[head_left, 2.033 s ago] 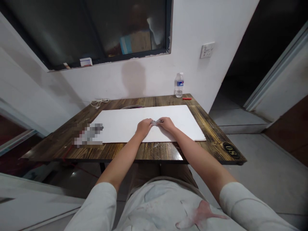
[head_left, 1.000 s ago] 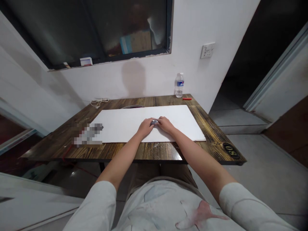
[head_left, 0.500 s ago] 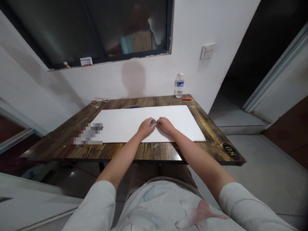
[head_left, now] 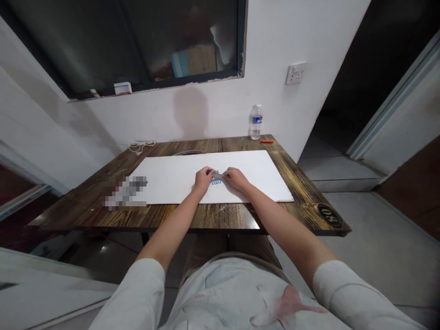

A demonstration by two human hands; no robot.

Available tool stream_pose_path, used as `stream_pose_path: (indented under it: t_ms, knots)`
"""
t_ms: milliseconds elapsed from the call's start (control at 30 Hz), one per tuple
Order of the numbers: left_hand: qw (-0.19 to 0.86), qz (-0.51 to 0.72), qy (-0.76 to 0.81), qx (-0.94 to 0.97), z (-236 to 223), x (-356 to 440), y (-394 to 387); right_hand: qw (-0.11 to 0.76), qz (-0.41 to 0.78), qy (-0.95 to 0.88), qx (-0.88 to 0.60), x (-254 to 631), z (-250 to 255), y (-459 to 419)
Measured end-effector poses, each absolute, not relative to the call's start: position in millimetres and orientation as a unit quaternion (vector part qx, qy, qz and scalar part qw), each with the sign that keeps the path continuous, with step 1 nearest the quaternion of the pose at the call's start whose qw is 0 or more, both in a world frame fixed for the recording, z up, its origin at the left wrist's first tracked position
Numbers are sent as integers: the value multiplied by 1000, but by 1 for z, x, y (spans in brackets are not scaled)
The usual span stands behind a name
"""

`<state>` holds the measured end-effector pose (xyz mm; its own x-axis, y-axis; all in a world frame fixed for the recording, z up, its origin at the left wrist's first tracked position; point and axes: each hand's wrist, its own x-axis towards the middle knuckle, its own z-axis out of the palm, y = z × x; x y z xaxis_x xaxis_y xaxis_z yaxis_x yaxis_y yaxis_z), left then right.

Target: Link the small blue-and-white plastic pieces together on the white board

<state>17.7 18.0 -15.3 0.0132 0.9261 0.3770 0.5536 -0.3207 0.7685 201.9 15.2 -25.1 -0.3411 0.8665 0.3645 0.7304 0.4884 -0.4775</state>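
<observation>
Packet (head_left: 216,176), small, grey-blue | long axis side to side, between hands | left hand (head_left: 204,178), right hand (head_left: 235,178): both pinching it

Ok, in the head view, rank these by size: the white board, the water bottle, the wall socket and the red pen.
1. White board, by far the largest.
2. Water bottle and wall socket: they look about alike, and their distances from the camera differ, so I won't rank them.
3. Red pen, the smallest.

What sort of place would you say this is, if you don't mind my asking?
It looks like a plain indoor workroom: a dark wooden table, a bare grey floor and a white wall with a socket.
</observation>
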Motion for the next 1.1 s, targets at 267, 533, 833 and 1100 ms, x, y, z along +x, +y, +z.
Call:
stream_pose_path:
  t_ms: [267, 533, 833, 1100]
  knots:
    - [313, 505, 538, 598, -28, 11, 32, 323, 153, -791, -497, 204, -25, 18]
    - [399, 456, 482, 633, -32, 11, 32, 332, 177, -765, -522, 205, -25, 18]
    - [318, 392, 505, 700, -29, 6, 30, 343, 200, -760, -514, 206, -25, 19]
    - [197, 400, 472, 761, -14, 13, 14, 361, 153, -751, -531, 205, -25, 17]
